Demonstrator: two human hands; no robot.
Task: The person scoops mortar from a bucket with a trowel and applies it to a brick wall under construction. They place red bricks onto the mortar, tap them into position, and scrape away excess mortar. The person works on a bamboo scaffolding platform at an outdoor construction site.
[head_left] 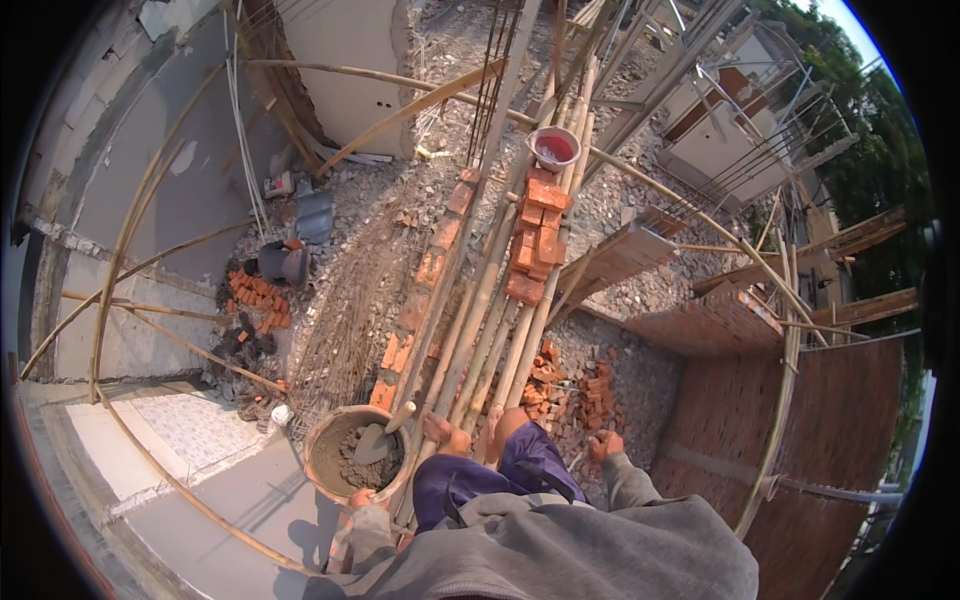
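At the lower left, my left hand grips the near rim of a bucket of grey mortar. A trowel lies in the mortar, its wooden handle angled up over the rim. My right hand hangs out to the right with curled fingers; I cannot make out what, if anything, it holds. My bare feet are on a raised walkway of bamboo poles. Further along the poles sit stacked red bricks and a bowl with a red inside. A short brick course runs left of the poles.
Below, another person bends by piled bricks on rubble. More loose bricks lie below right. A brick wall, bamboo scaffolding, rebar and broken concrete surround the drop.
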